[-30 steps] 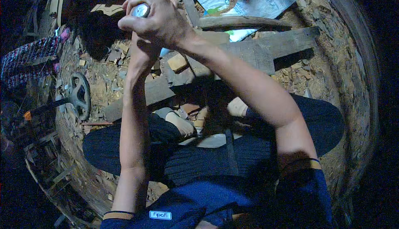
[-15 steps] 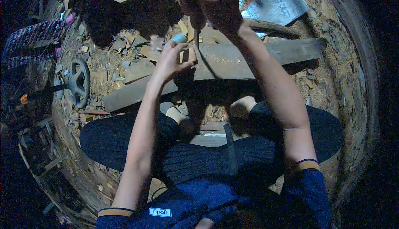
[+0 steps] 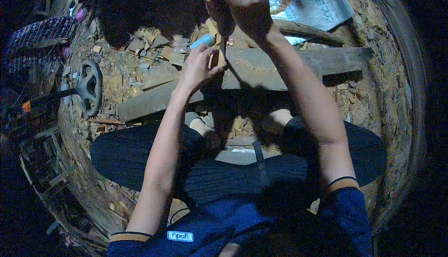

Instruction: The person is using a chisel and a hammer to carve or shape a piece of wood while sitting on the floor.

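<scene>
My left hand (image 3: 196, 70) pinches a small pale wood block (image 3: 221, 61) between thumb and fingers, at the edge of a thick grey plank (image 3: 261, 72). My right hand (image 3: 245, 7) is raised above it, closed in a fist around the handle of a narrow-bladed tool. The tool's metal blade (image 3: 223, 47) points down, its lower part beside the block; whether it touches is hard to tell. Most of the handle is hidden by my fist. A turquoise cylinder (image 3: 202, 42) lies just beyond my left fingers. Wood shavings lie scattered on the plank.
Wood scraps (image 3: 158, 42) litter the ground. A rough stick (image 3: 308, 30) and a printed plastic sheet (image 3: 322, 7) lie at the far right. To the left are a dark spoked wheel (image 3: 88, 88) and a checked cloth (image 3: 37, 37). My bare feet (image 3: 200, 125) rest behind the plank.
The wood block has tilted more upright in my left fingers, nearer the blade. My right fist has shifted slightly. The whole view has also moved a little.
</scene>
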A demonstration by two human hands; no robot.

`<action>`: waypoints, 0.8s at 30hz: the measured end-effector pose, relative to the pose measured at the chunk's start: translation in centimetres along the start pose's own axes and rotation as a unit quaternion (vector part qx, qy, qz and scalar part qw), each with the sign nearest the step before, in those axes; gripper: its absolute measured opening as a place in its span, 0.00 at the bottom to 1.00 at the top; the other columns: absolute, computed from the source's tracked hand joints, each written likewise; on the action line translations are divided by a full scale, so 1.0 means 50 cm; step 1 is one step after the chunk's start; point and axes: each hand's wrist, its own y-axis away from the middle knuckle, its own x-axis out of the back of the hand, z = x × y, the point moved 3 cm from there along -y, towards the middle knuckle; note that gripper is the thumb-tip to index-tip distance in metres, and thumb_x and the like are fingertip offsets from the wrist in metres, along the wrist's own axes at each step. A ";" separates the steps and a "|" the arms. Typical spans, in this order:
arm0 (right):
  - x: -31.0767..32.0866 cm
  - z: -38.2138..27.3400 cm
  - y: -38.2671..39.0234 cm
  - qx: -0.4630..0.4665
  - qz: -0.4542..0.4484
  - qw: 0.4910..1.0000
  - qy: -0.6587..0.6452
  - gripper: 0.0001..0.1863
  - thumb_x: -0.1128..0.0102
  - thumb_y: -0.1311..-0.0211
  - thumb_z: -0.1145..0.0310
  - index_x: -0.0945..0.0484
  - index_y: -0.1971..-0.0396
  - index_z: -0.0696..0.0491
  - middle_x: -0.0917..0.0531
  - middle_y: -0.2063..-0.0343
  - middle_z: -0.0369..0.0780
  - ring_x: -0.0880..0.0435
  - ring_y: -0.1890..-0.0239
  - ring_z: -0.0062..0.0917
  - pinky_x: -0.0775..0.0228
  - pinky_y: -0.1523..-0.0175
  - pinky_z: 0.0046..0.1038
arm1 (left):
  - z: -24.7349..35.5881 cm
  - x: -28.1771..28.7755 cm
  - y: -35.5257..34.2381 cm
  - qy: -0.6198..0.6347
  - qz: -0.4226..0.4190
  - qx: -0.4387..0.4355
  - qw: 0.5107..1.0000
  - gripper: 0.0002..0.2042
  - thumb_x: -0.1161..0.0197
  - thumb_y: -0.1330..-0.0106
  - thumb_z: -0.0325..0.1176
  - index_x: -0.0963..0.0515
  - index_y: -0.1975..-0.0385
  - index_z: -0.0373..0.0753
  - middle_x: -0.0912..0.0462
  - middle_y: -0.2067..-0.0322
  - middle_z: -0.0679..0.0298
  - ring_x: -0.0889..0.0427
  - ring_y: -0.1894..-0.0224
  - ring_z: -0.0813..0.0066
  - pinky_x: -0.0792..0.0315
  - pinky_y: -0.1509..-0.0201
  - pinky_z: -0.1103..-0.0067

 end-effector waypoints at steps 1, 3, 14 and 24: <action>-0.001 0.001 0.000 -0.001 -0.001 1.000 -0.001 0.12 0.42 0.50 0.68 0.30 0.86 0.56 0.28 0.90 0.32 0.30 0.87 0.12 0.41 0.83 0.17 | -0.001 -0.001 0.001 0.000 0.000 0.002 1.000 0.26 0.29 0.54 0.32 0.27 0.52 0.36 0.26 0.57 0.54 0.28 0.51 0.54 0.31 0.49 0.68; -0.002 0.004 -0.001 -0.018 -0.006 1.000 -0.003 0.11 0.42 0.50 0.68 0.30 0.86 0.56 0.28 0.90 0.32 0.30 0.87 0.12 0.41 0.83 0.17 | -0.003 -0.001 0.003 -0.014 0.009 0.002 1.000 0.26 0.29 0.54 0.32 0.26 0.52 0.36 0.26 0.57 0.54 0.27 0.51 0.54 0.31 0.49 0.69; -0.005 0.003 -0.012 -0.019 -0.018 1.000 -0.014 0.11 0.43 0.50 0.69 0.30 0.85 0.57 0.29 0.91 0.33 0.31 0.88 0.12 0.41 0.83 0.18 | 0.003 -0.003 0.000 -0.013 0.009 0.011 1.000 0.25 0.29 0.54 0.32 0.26 0.53 0.37 0.27 0.54 0.54 0.28 0.50 0.54 0.32 0.47 0.68; -0.026 0.046 -0.024 0.008 0.023 0.995 0.091 0.16 0.38 0.58 0.56 0.22 0.83 0.56 0.24 0.89 0.37 0.22 0.83 0.18 0.33 0.78 0.24 | 0.018 0.124 -0.007 0.136 -0.052 0.021 0.989 0.29 0.30 0.48 0.36 0.32 0.45 0.39 0.28 0.50 0.54 0.29 0.46 0.64 0.35 0.42 0.73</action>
